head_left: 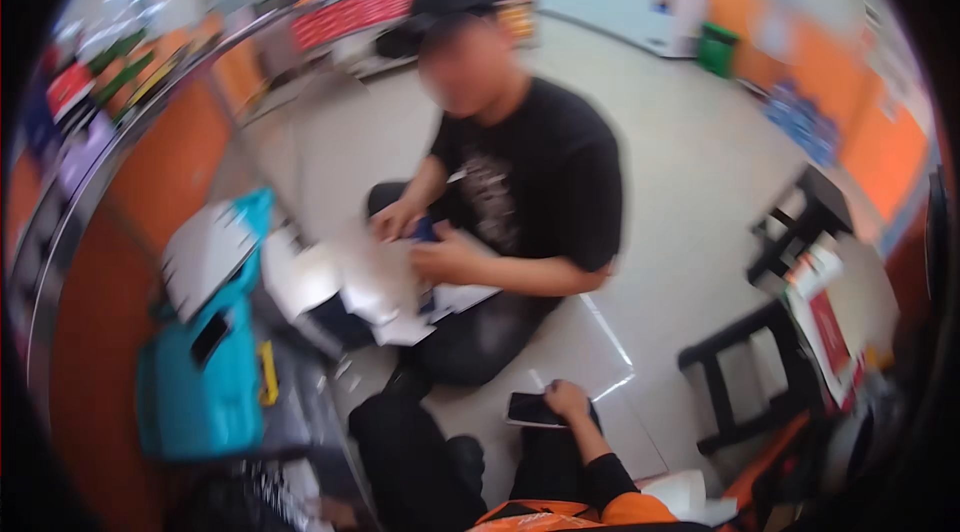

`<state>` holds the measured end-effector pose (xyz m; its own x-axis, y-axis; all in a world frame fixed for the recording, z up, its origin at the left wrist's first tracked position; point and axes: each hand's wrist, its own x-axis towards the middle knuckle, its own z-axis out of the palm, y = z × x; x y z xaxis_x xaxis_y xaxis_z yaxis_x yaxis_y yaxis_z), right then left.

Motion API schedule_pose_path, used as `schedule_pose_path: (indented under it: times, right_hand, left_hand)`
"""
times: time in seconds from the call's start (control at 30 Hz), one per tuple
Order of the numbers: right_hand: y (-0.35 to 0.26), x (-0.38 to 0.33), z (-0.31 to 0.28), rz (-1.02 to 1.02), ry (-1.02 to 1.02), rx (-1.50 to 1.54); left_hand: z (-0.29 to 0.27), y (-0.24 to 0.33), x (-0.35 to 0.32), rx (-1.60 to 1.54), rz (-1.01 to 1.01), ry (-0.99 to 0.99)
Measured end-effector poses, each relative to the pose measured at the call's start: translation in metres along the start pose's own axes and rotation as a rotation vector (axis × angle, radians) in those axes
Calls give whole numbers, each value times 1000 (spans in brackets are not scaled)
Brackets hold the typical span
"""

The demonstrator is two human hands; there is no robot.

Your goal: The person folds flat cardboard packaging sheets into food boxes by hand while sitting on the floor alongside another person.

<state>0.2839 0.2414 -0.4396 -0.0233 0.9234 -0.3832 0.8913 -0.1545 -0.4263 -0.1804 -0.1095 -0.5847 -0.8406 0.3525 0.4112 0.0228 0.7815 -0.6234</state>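
Resting on the wearer's dark-trousered knee near the lower edge of the view, the right hand (567,400) curls around the edge of a dark phone (532,410), screen up, fingers closed on its right end. The left hand is harder to read: only a blurred patch at the bottom left may be it, and its state cannot be told. The wearer sits low on the pale tiled floor (690,192), an orange-trimmed sleeve running up to the wrist.

Just beyond the knees, a second person in a black T-shirt (540,182) and cap crouches on the floor, both hands busy over a loose heap of white papers (380,292). To the left stands a teal bag (200,382) with a white sheet on top; to the right, black stools (750,382) and a stack of red-and-white printed sheets (825,322). Farther back, an orange-fronted counter (170,162) curves away.

By the look of it, the phone is merely being held steady; any next move would call for lifting it clear of the leg.
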Motion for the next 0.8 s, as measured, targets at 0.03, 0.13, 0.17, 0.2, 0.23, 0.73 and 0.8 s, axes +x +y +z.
schedule_pose_path:
  times: [0.03, 0.13, 0.17, 0.2, 0.23, 0.73, 0.8]
  right_hand:
    - [-1, 1, -3, 49, 16, 9]
    - [-13, 10, 12, -108, 93, -41]
    - [17, 7, 4, -60, 153, -33]
    - [13, 7, 5, -50, 135, -43]
    - [4, 5, 7, -62, 135, -33]
    - [-6, -8, 1, 18, 140, -24]
    - [8, -10, 0, 56, 124, -37]
  left_hand:
    - [10, 9, -10, 17, 46, -24]
    - [-10, 2, -12, 61, 116, -160]
    - [-60, 35, 7, -212, 187, -797]
    - [-84, 32, 10, -156, 160, -864]
    - [-101, 27, 9, -102, 139, -923]
    - [-26, 89, -22, -506, 1009, -458]
    - [-57, 87, -6, -442, 1164, -235]
